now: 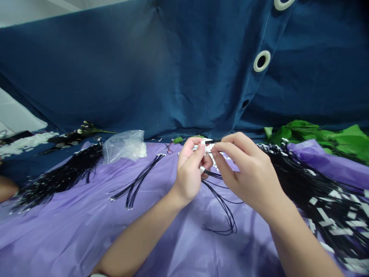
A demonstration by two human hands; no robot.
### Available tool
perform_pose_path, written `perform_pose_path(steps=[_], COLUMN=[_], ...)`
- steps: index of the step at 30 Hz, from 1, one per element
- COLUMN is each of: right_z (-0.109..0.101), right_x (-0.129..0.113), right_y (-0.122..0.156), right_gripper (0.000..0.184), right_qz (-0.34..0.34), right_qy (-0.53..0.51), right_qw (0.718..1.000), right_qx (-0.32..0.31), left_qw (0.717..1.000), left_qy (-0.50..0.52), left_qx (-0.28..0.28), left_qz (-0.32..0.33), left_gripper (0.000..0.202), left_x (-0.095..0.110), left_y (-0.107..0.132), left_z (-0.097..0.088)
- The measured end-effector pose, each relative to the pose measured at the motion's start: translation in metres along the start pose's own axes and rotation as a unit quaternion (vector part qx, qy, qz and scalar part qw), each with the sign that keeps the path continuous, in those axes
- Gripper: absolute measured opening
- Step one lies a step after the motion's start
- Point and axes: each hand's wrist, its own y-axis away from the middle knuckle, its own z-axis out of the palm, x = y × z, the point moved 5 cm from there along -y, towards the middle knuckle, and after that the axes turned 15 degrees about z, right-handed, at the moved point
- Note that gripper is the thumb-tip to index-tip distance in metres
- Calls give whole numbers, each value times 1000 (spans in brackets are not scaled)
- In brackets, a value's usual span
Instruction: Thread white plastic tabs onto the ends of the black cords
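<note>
My left hand [188, 175] is closed, pinching a small white piece [203, 144] between thumb and fingertips. A second white piece [202, 169] shows under its fingers, with thin black wires [226, 211] trailing from there in a loop over the purple sheet. My right hand [249, 173] sits just to the right, thumb and forefinger pinched on a thin black wire [218, 151] whose end points at the left hand. Whether that wire has entered the white piece is too small to tell. Loose white pieces [213, 163] lie behind the hands.
A purple sheet [109, 238] covers the table. Bundled black wires [141, 179], a clear plastic bag [123, 146] and scissors [169, 150] lie leftward. Wire piles [63, 173] [305, 188] flank both sides. Green leaves [331, 138] are at right. Another person's arm [7, 188] shows far left.
</note>
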Motion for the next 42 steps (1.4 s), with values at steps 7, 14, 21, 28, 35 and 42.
perform_pose_path(steps=[7, 14, 21, 28, 35, 42], right_z=[-1, -2, -3, -2, -2, -2], right_x=[-3, -6, -6, -6, -7, -10], right_y=[1, 0, 1, 1, 2, 3], right_gripper=[12, 12, 14, 12, 10, 12], right_qz=[-25, -48, -55, -51, -59, -65], right_qy=[37, 83, 88, 87, 115, 149], right_qw=[999, 995, 994, 993, 989, 982], right_qx=[17, 40, 44, 56, 72, 96], left_qw=[1000, 1000, 1000, 1000, 1000, 1000], left_qy=[4, 15, 17, 13, 11, 13], left_qx=[-8, -7, 2, -4, 7, 4], left_qz=[3, 4, 7, 8, 12, 12], left_gripper=[22, 21, 21, 21, 21, 20], left_x=[1, -1, -1, -2, -4, -3], left_y=[0, 1, 1, 1, 3, 5], left_z=[1, 2, 2, 2, 1, 4])
